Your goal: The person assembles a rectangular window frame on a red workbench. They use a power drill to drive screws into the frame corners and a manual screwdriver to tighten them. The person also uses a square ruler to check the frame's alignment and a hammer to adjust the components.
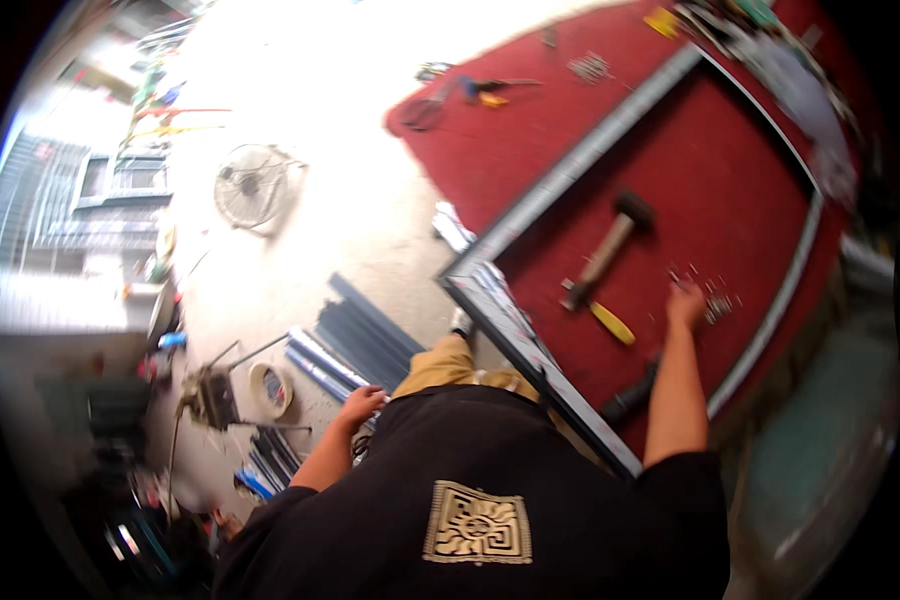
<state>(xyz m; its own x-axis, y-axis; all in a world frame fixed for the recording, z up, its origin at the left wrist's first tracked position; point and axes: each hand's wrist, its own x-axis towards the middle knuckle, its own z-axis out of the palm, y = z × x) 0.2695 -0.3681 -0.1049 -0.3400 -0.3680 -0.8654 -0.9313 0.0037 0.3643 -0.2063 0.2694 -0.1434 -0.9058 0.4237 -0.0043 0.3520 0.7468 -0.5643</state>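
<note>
My right hand (685, 304) reaches down to the red cloth-covered table, inside a rectangular metal frame. Its fingers are drawn together at a small scattered pile of screws (718, 304); blur hides what they pinch. Beside that forearm lies a dark power tool (630, 396), partly hidden. A wooden-handled mallet (604, 250) and a yellow-handled tool (612, 323) rest to the left of the hand. The grey and black frame (570, 172) surrounds all these. Down at my left side, my left hand (363, 403) hangs with loosely bent fingers apart, seemingly holding nothing.
Pliers and a blue-handled tool (469, 89) lie near the table's far left corner, with another heap of small fasteners (590, 67) nearby. On the floor to the left are grey profiles (365, 325), a tape roll (270, 390), a metal stand (211, 398) and a fan (251, 187).
</note>
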